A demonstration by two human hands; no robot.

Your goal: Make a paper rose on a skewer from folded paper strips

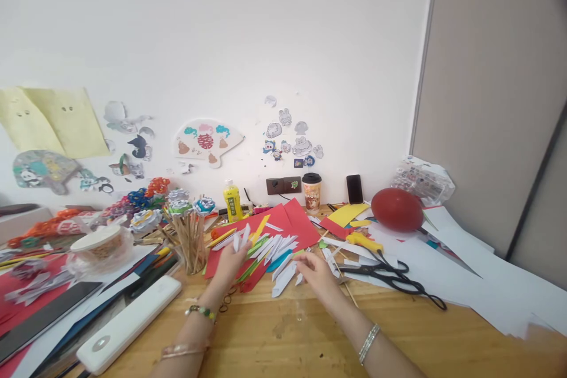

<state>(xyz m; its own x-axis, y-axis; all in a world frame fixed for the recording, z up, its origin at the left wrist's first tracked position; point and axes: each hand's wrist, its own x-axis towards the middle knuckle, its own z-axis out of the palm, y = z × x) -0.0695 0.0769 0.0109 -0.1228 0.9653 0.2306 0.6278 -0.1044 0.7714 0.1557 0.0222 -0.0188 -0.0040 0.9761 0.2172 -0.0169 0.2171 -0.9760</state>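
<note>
My left hand (231, 264) reaches over a red paper sheet (297, 220) and pinches a folded white paper piece (243, 236). Several white and coloured folded paper pieces (272, 246) lie fanned out on that sheet. My right hand (315, 273) hovers beside it, fingers curled around a small white paper piece (299, 277). Another white folded piece (283, 279) lies on the wooden table (283, 336) between my hands.
Black scissors (390, 276) and a yellow-handled tool (364, 241) lie to the right, near white sheets and a red balloon (397, 209). A cup of wooden sticks (190, 242), a glue bottle (232, 201), a coffee cup (312, 192) and a white case (128, 323) surround the work spot.
</note>
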